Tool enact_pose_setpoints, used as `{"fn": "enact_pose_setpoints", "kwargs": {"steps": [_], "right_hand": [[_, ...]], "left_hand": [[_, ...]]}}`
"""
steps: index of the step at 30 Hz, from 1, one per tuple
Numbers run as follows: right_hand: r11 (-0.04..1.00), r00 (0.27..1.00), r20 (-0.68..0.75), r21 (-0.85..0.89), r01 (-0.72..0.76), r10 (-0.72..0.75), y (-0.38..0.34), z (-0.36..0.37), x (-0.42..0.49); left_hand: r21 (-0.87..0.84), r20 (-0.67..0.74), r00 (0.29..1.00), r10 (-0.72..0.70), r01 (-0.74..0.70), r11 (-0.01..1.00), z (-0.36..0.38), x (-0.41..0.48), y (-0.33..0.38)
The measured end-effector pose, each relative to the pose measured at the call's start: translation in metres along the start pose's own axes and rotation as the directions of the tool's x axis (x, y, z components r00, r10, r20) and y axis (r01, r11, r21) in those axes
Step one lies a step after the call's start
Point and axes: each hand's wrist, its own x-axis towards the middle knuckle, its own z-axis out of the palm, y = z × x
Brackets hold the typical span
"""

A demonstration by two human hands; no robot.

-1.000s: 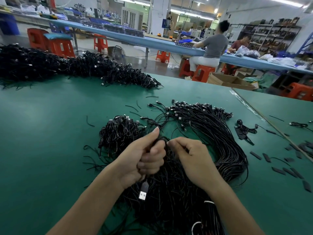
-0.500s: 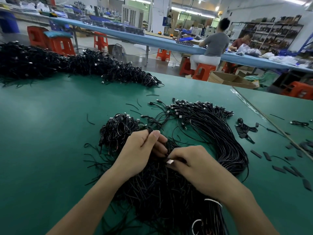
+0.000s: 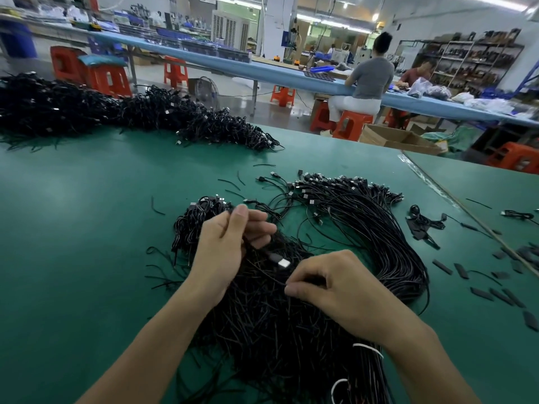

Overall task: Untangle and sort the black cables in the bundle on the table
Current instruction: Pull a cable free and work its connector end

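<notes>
A big tangled bundle of black cables (image 3: pixel 271 330) lies on the green table (image 3: pixel 73 258) right before me. Its upper right part fans out into straighter cables (image 3: pixel 373 228) ending in USB plugs. My left hand (image 3: pixel 224 252) pinches one black cable above the bundle. That cable's USB plug (image 3: pixel 279 260), silver tip showing, hangs between my two hands. My right hand (image 3: pixel 335 290) is curled over the bundle and pinches a thin cable at its fingertips. A smaller clump of cables (image 3: pixel 198 217) sits behind my left hand.
A long heap of black cables (image 3: pixel 116 112) runs along the table's far left. Short black sleeves and ties (image 3: pixel 478 287) lie scattered at the right, with a small coiled cable (image 3: pixel 423 220). Two people sit at a blue bench (image 3: pixel 291 74) beyond; orange stools stand around.
My left hand has risen and pulled its cable up and left. The USB plug now shows fully between my hands. My right hand slid down and right on the bundle.
</notes>
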Motion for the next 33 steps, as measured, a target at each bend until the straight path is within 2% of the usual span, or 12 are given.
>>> {"fn": "enact_pose_setpoints", "kwargs": {"steps": [3,5,7,11,14,19,21,25,28,31,33], "right_hand": [[0.998,0.998,-0.067,-0.055,0.012,-0.016,-0.003,-0.003,0.003],[0.993,0.994,-0.111,-0.121,-0.006,-0.007,-0.003,-0.007,0.003],[0.985,0.993,-0.115,-0.169,-0.040,0.020,-0.002,-0.011,0.001],[0.983,0.996,-0.039,-0.165,-0.080,0.074,-0.003,-0.013,0.000],[0.988,0.997,-0.026,-0.133,-0.074,0.071,-0.005,-0.013,0.000],[0.955,0.991,-0.059,-0.265,-0.134,0.123,-0.004,-0.009,0.001],[0.941,0.985,-0.057,-0.293,-0.170,0.161,-0.001,-0.009,0.000],[0.934,0.978,-0.050,-0.288,-0.210,0.205,0.007,-0.011,-0.004],[0.962,0.982,0.030,-0.210,-0.176,0.186,0.005,-0.009,-0.003],[0.975,0.984,0.122,-0.197,-0.102,0.128,-0.003,-0.002,0.000],[0.983,0.986,0.149,-0.175,-0.054,0.081,-0.010,0.003,0.000]], "left_hand": [[0.322,0.176,0.984,0.003,-0.060,0.945,0.000,-0.004,-0.007],[0.380,0.282,0.958,-0.059,-0.055,0.923,-0.001,-0.007,-0.009],[0.340,0.284,0.958,-0.039,-0.062,0.939,-0.002,-0.008,-0.008],[0.110,0.166,0.986,0.001,-0.019,0.994,-0.001,-0.006,-0.007],[0.138,0.162,0.987,0.007,-0.029,0.990,-0.001,-0.007,-0.007],[0.089,0.128,0.989,0.074,-0.086,0.992,0.002,-0.006,-0.002],[0.048,0.142,0.989,0.038,-0.045,0.998,-0.001,-0.004,0.000],[0.072,0.207,0.976,-0.064,0.050,0.996,-0.012,-0.002,0.001],[0.060,0.188,0.979,-0.074,0.064,0.996,-0.011,-0.002,-0.002],[-0.103,0.152,0.984,-0.092,0.108,0.989,-0.004,0.000,-0.008],[-0.105,0.117,0.990,-0.081,0.093,0.990,-0.001,0.002,-0.015]]}}
